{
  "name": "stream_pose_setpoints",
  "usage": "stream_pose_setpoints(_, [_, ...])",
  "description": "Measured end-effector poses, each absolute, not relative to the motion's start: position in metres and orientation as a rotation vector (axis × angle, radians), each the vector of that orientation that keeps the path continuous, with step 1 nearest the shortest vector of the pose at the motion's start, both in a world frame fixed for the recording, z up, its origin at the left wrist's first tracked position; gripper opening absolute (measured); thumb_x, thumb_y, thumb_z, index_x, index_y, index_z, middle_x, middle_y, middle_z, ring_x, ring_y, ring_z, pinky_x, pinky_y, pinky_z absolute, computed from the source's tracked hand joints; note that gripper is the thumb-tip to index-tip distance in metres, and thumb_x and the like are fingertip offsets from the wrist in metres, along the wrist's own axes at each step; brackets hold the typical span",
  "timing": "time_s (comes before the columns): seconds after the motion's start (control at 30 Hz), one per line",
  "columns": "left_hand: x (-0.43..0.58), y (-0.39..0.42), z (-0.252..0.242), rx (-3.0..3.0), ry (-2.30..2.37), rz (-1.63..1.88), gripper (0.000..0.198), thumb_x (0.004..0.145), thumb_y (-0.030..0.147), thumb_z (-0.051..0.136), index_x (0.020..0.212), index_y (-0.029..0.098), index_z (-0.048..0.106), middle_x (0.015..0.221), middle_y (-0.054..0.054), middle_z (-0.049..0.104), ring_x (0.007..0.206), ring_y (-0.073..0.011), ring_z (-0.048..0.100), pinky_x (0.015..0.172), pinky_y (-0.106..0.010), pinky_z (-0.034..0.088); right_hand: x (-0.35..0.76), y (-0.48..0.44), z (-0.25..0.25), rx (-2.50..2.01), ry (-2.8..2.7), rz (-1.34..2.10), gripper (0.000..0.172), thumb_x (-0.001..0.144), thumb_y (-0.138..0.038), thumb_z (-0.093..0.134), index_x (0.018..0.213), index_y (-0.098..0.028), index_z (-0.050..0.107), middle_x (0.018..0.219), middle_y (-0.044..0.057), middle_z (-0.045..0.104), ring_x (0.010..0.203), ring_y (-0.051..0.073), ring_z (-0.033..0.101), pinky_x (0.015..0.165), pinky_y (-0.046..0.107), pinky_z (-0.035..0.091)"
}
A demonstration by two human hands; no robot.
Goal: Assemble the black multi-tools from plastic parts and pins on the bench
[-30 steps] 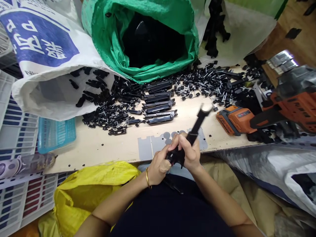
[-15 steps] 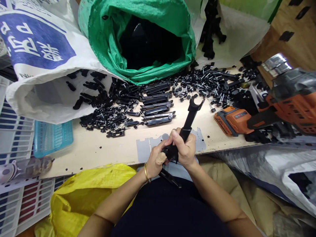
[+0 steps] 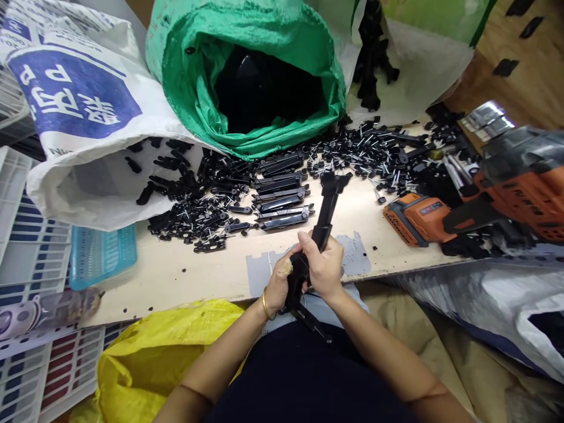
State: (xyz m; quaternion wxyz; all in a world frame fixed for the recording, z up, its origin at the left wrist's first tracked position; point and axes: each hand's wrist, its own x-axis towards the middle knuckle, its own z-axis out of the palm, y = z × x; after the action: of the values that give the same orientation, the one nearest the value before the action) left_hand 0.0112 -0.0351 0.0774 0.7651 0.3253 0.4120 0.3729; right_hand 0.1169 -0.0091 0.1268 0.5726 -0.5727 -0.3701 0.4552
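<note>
Both hands grip a long black plastic arm [image 3: 325, 207] with a forked end, held over the near edge of the table. My right hand [image 3: 325, 265] wraps round its middle, and my left hand [image 3: 281, 283] closes on its lower end beside the right. A thin black piece [image 3: 314, 324] sticks out below the hands over my lap. Finished black arms [image 3: 282, 202] lie in a row on the table just beyond, between heaps of small black parts [image 3: 198, 208] and black-headed pins [image 3: 374, 153].
A green sack [image 3: 264, 70] of black parts gapes at the back, a white printed sack [image 3: 79, 117] lies at the left. An orange power tool [image 3: 520, 188] and orange battery [image 3: 416, 217] sit at the right. A blue basket [image 3: 102, 254] and yellow bag [image 3: 158, 346] are near left.
The forked end of the black arm has swung from pointing up-right to nearly straight away from me. Both hands have stayed closed on it and shifted slightly left.
</note>
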Motion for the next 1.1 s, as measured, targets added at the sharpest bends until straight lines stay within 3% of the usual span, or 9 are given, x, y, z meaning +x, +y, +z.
stream_pose_setpoints(0.13, [0.015, -0.029, 0.076, 0.628, 0.85, 0.799, 0.072, 0.068, 0.071, 0.056, 0.115, 0.018, 0.05, 0.056, 0.005, 0.053, 0.037, -0.0072, 0.045, 0.036, -0.018, 0.036, 0.114, -0.006, 0.125, -1.349, -0.897, 1.053, 0.04, 0.081, -0.046, 0.057, 0.054, -0.017, 0.058, 0.049, -0.001, 0.057, 0.046, 0.009, 0.051, 0.048, 0.021, 0.039])
stream_pose_setpoints(0.3, [0.016, -0.012, 0.076, 0.679, 0.887, 0.629, 0.082, 0.074, 0.079, 0.032, 0.12, 0.013, 0.048, 0.055, 0.001, 0.057, 0.039, -0.0107, 0.048, 0.038, -0.021, 0.038, 0.125, 0.012, 0.108, -1.427, -0.885, 1.158, 0.044, 0.076, -0.051, 0.06, 0.049, -0.016, 0.058, 0.046, 0.0, 0.055, 0.044, 0.01, 0.049, 0.048, 0.022, 0.039])
stream_pose_setpoints(0.4, [-0.001, -0.001, 0.09, 1.107, 0.947, 0.562, 0.082, 0.077, 0.075, 0.032, 0.131, 0.015, 0.04, 0.102, -0.012, 0.065, 0.082, -0.0208, 0.064, 0.071, -0.035, 0.052, 0.136, 0.024, 0.087, -1.438, -0.666, 1.115, 0.044, 0.073, -0.054, 0.061, 0.049, -0.017, 0.057, 0.046, -0.001, 0.055, 0.045, 0.011, 0.051, 0.049, 0.024, 0.04])
stream_pose_setpoints(0.53, [-0.009, -0.016, 0.111, 1.929, 0.986, 0.344, 0.115, 0.053, 0.064, 0.073, 0.144, 0.017, 0.018, 0.147, -0.018, 0.028, 0.133, -0.036, 0.028, 0.109, -0.055, 0.021, 0.14, 0.037, 0.068, -1.465, -0.351, 0.88, 0.045, 0.071, -0.057, 0.06, 0.05, -0.018, 0.051, 0.046, -0.002, 0.054, 0.046, 0.011, 0.051, 0.053, 0.024, 0.043])
stream_pose_setpoints(0.6, [0.005, -0.028, 0.109, 2.159, 1.236, 0.353, 0.107, 0.063, 0.043, 0.075, 0.145, 0.016, 0.012, 0.146, -0.02, 0.026, 0.135, -0.037, 0.025, 0.109, -0.059, 0.017, 0.133, 0.039, 0.066, -1.434, -0.268, 0.88, 0.046, 0.073, -0.058, 0.057, 0.051, -0.019, 0.048, 0.047, -0.002, 0.054, 0.047, 0.01, 0.051, 0.055, 0.024, 0.044])
stream_pose_setpoints(0.73, [0.029, -0.025, 0.084, 2.149, 1.563, 0.526, 0.089, 0.073, 0.012, 0.059, 0.145, 0.015, 0.006, 0.13, -0.02, 0.044, 0.12, -0.0306, 0.046, 0.096, -0.045, 0.042, 0.128, 0.023, 0.071, -1.431, -0.483, 1.078, 0.042, 0.074, -0.057, 0.055, 0.057, -0.019, 0.052, 0.053, -0.001, 0.058, 0.051, 0.012, 0.053, 0.056, 0.026, 0.044])
stream_pose_setpoints(0.83, [0.016, -0.008, 0.069, 2.086, 1.579, 0.487, 0.079, 0.073, 0.011, 0.058, 0.141, 0.016, 0.019, 0.12, -0.015, 0.051, 0.11, -0.0277, 0.052, 0.089, -0.04, 0.048, 0.152, -0.003, 0.084, -1.594, -1.075, 1.084, 0.033, 0.076, -0.052, 0.057, 0.074, -0.019, 0.059, 0.069, 0.002, 0.064, 0.064, 0.016, 0.059, 0.06, 0.029, 0.046])
stream_pose_setpoints(1.0, [-0.02, 0.0, 0.073, 2.141, 1.382, 0.322, 0.054, 0.069, 0.013, 0.06, 0.12, 0.016, 0.043, 0.109, -0.011, 0.055, 0.102, -0.025, 0.056, 0.085, -0.038, 0.049, 0.188, -0.032, 0.114, -1.663, -2.041, 0.296, 0.027, 0.08, -0.033, 0.059, 0.1, -0.014, 0.059, 0.098, 0.015, 0.064, 0.095, 0.027, 0.059, 0.083, 0.041, 0.044])
stream_pose_setpoints(1.1, [-0.024, -0.007, 0.088, 2.25, 1.074, 0.226, 0.056, 0.066, 0.016, 0.062, 0.118, 0.018, 0.044, 0.109, -0.011, 0.057, 0.101, -0.0264, 0.058, 0.084, -0.038, 0.049, 0.194, -0.034, 0.124, -1.383, -2.658, 0.426, 0.014, 0.078, -0.021, 0.06, 0.091, -0.015, 0.061, 0.078, 0.01, 0.066, 0.073, 0.023, 0.062, 0.066, 0.034, 0.045])
